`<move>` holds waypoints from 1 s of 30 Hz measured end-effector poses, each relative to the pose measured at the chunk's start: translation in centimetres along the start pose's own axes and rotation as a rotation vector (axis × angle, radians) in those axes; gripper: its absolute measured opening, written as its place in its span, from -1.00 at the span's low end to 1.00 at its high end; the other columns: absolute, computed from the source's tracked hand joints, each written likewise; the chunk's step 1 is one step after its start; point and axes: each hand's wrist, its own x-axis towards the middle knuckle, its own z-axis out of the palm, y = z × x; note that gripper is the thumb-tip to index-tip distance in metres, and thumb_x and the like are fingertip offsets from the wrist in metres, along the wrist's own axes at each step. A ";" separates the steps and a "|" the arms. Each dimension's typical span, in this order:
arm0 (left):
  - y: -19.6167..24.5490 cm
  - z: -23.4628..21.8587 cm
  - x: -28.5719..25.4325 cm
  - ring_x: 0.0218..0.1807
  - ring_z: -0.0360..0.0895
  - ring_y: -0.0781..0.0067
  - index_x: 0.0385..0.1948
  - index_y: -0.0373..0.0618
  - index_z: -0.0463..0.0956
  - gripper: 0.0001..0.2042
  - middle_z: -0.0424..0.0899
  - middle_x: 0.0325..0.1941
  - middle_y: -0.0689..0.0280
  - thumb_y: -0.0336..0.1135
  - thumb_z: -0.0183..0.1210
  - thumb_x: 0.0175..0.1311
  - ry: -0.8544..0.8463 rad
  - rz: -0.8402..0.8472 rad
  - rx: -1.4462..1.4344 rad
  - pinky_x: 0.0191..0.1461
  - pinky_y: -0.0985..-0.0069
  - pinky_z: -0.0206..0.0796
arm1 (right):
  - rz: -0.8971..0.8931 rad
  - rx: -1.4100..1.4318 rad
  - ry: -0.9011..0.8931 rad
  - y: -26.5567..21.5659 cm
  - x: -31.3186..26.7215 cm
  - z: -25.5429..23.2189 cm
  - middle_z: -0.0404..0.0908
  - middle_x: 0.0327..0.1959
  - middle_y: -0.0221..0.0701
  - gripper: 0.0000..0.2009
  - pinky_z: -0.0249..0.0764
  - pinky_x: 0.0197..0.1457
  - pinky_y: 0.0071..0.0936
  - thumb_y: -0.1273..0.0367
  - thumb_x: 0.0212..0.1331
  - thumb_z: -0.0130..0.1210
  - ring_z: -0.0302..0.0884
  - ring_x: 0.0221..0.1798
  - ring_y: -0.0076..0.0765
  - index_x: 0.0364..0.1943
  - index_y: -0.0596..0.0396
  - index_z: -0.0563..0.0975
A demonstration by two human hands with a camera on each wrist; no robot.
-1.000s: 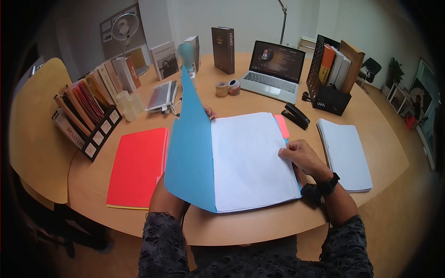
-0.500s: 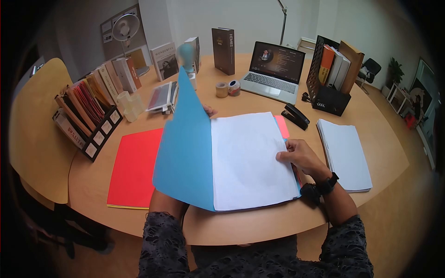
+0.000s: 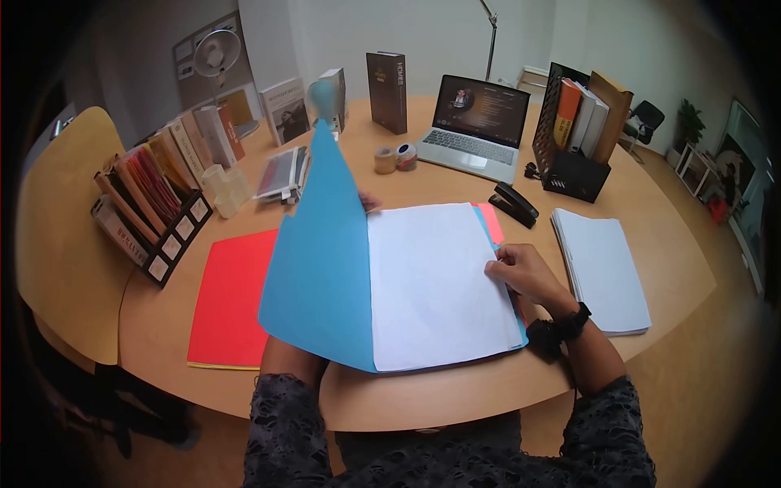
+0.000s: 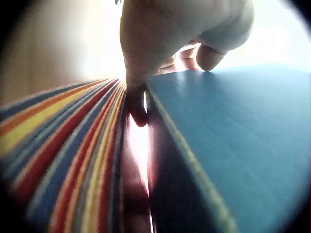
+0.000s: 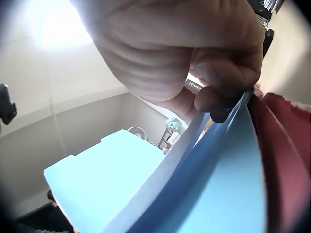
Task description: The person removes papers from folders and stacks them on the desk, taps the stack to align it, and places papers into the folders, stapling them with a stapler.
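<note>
A light blue folder (image 3: 321,252) stands partly opened in front of me, its cover tilted up at the left. White sheets (image 3: 439,285) lie inside against the back cover. My right hand (image 3: 527,276) pinches the sheets' right edge, thumb on top; in the right wrist view its fingertips (image 5: 218,104) bend at the paper edge beside the blue back. Mostly hidden behind the cover, my left hand (image 3: 370,202) shows only fingers near the top of the fold. The left wrist view has this hand (image 4: 180,36) gripping the cover, one finger down between it and striped, many-coloured edges.
Red folders (image 3: 232,297) lie left, a stack of white paper (image 3: 602,272) right. Beyond are a black stapler (image 3: 514,205), tape rolls (image 3: 395,158), a laptop (image 3: 472,134) and a black file holder (image 3: 573,175). A rack of folders and books (image 3: 154,199) stands at far left.
The blue cover has swung further left and down, overlapping more of the red folders. My right hand stays at the sheets' right edge, nearly still. The head view has shifted slightly.
</note>
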 end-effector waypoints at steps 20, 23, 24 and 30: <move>-1.2 -1.3 0.4 0.08 0.57 0.08 -0.21 -0.20 0.48 -0.84 0.62 -0.11 0.03 -0.31 0.02 0.41 -0.059 -0.001 -0.142 0.24 0.25 0.41 | 0.030 0.017 0.000 0.2 0.2 0.1 0.52 -0.49 -0.49 -0.60 0.27 -0.46 -0.64 0.41 0.04 0.28 0.40 -0.48 -0.66 -0.07 0.44 0.52; -1.1 0.2 -0.3 -0.02 0.61 0.06 -0.23 -0.22 0.45 -0.83 0.61 -0.17 0.03 -0.29 0.04 0.40 0.047 0.056 -0.102 0.12 0.23 0.50 | 0.005 0.004 0.029 0.9 0.4 0.1 0.52 -0.49 -0.48 -0.60 0.28 -0.45 -0.64 0.42 0.04 0.28 0.41 -0.48 -0.64 -0.07 0.44 0.51; -0.9 0.7 -0.5 -0.03 0.62 0.05 -0.24 -0.21 0.45 -0.84 0.61 -0.19 0.04 -0.30 0.05 0.40 0.084 0.076 -0.076 0.11 0.22 0.50 | 0.005 0.005 0.030 0.8 0.4 0.1 0.52 -0.49 -0.48 -0.60 0.28 -0.45 -0.64 0.42 0.04 0.28 0.41 -0.48 -0.64 -0.07 0.44 0.51; -1.3 -0.5 0.3 -0.03 0.61 0.07 -0.26 -0.20 0.45 -0.86 0.61 -0.20 0.05 -0.33 0.05 0.40 0.002 0.034 -0.167 0.12 0.22 0.49 | 0.049 0.047 0.001 -0.7 -0.2 0.3 0.53 -0.47 -0.47 -0.59 0.29 -0.43 -0.64 0.41 0.04 0.28 0.42 -0.45 -0.64 -0.07 0.45 0.49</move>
